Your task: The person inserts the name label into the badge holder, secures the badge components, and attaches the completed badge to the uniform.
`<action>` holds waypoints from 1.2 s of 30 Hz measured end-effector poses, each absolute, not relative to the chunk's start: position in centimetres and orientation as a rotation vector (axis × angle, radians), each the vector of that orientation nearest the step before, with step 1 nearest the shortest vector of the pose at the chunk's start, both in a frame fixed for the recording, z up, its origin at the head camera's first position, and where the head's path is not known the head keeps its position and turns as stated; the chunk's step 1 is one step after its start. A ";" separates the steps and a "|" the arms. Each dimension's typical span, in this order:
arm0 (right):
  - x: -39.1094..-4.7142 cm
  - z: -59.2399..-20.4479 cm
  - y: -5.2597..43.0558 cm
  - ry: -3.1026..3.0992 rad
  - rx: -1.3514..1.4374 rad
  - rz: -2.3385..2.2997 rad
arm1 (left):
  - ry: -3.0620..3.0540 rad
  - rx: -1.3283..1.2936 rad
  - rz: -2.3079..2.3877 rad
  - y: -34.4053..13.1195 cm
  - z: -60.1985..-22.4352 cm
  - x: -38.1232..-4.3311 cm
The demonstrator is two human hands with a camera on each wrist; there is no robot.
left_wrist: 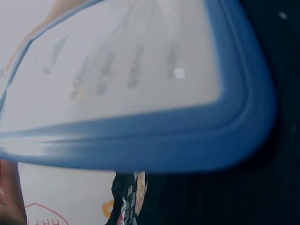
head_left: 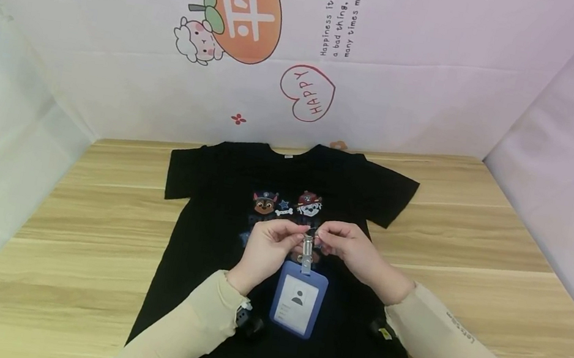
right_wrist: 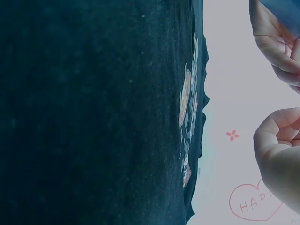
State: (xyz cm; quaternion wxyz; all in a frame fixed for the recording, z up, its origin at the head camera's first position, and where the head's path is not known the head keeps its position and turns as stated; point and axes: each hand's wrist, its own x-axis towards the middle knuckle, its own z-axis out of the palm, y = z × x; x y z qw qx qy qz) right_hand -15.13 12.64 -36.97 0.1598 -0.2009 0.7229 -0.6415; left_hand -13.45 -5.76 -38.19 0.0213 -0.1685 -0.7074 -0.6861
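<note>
A blue-framed badge holder (head_left: 275, 301) hangs by a clear strap from a metal clip (head_left: 307, 249), in front of a black T-shirt (head_left: 221, 206). My left hand (head_left: 269, 249) pinches the top of the clip between thumb and fingers. Close beside it, my right hand (head_left: 351, 252) pinches a thin piece at the clip's upper end, largely hidden by the fingertips. The holder's blue rim (left_wrist: 187, 138) fills much of the left wrist view. Both hands appear at the right edge of the right wrist view, the right hand (right_wrist: 281, 161) below the left hand (right_wrist: 276, 47).
The T-shirt lies spread, printed with cartoon dogs (head_left: 264, 202), on a wood-grain table (head_left: 78, 234). A white printed backdrop (head_left: 399, 97) stands behind, with pale cloth walls at both sides. Small dark devices (head_left: 381, 329) sit at the wrists.
</note>
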 end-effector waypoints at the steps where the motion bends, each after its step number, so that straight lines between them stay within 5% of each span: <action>1: -15.1 -37.0 12.7 2.073 -0.575 -1.832 | -2.191 -0.517 -2.130 -5.7 -38.2 -13.5; 36: -20.4 -37.2 17.3 2.146 -0.206 -1.783 | -2.114 -0.104 -2.449 -5.3 -38.6 -13.9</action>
